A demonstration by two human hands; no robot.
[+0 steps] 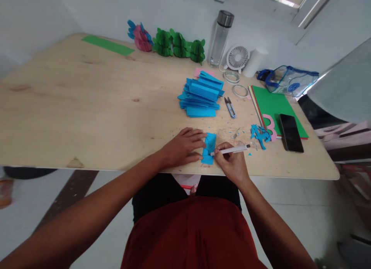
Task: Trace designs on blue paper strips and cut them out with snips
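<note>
A small blue paper piece (pixel 211 140) lies near the front edge of the table, with dark drawn lines on it. My left hand (pixel 189 146) rests flat, fingers stretched out, its fingertips on the paper's left side. In my right hand (pixel 231 162) is a white pen (pixel 236 149), held in a writing grip. The pen's tip meets the lower right part of the paper. Beyond my hands sits a stack of folded blue paper strips (pixel 201 95). Small blue-handled thread snips (pixel 230 107) lie to the right of the stack.
Blue paper scraps (pixel 261 135), a pink paper 3 (pixel 270 126), a black phone (pixel 291 133) and green sheets (pixel 274 103) are at the right. Along the wall stand green paper ornaments (pixel 179 45), a glass bottle (pixel 220 39) and a small fan (pixel 237 58). A green strip (pixel 107 45) lies back left.
</note>
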